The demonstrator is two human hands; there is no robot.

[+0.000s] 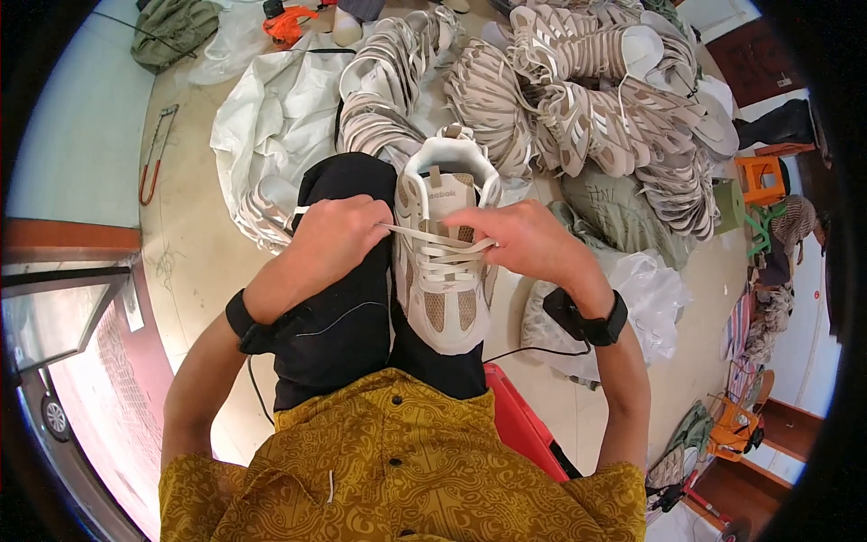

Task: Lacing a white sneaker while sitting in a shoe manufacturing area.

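A beige and white sneaker (442, 321) rests on my right thigh, toe toward me and padded collar away. Its underside is hidden. Flat cream shoelaces (435, 238) cross its tongue through several rows of eyelets. My left hand (332, 237), above my left thigh, is closed in a pinch on one shoelace, which is drawn out to the left. At the sneaker's right side, my right hand (533, 239) pinches a shoelace near the upper eyelets, thumb lying over the tongue.
Long stacks of similar beige shoe uppers (578, 117) cover the floor ahead. A white sack (271, 135) lies ahead left, clear plastic bags (637, 294) to the right. Red-handled cutters (153, 167) lie by the left wall. Something red (524, 420) sits beside my right hip. Orange stool (760, 179) stands far right.
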